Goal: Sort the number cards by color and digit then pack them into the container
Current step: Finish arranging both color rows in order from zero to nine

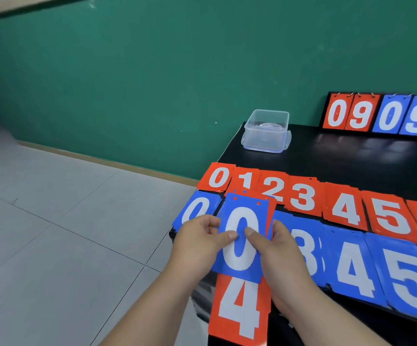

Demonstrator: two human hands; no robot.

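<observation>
Number cards, red and blue, lie in digit rows on the black worktop, lower right. Left hand and right hand pinch a blue 0 card in curled fingers, likely bound for the blue 0 pile just beside; the clear plastic container stands mid-frame.

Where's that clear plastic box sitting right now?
In the head view, the clear plastic box stands at the far left corner of the black table, beyond the red 0 card and left of the flip scoreboard.

Head view; faces forward-down; close over table corner
</observation>
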